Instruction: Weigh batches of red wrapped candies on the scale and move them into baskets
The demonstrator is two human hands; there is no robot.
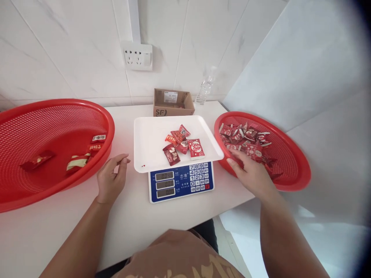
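Observation:
A digital scale (pixel 181 181) with a white tray (pixel 150 143) stands in the middle of the white table. Several red snack packets (pixel 182 144) lie on the tray. My right hand (pixel 249 172) reaches over the near rim of the right red basket (pixel 292 181), fingers stretched toward the heap of red packets (pixel 246 139) inside; it holds nothing that I can see. My left hand (pixel 111 179) rests on the table beside the large left red basket (pixel 58 112), fingers loosely curled and empty. That basket holds a few packets (pixel 78 160).
A small open cardboard box (pixel 173 103) and a clear plastic bottle (pixel 205 90) stand at the back against the tiled wall. A wall socket (pixel 137 56) sits above. The table's right edge runs just past the right basket.

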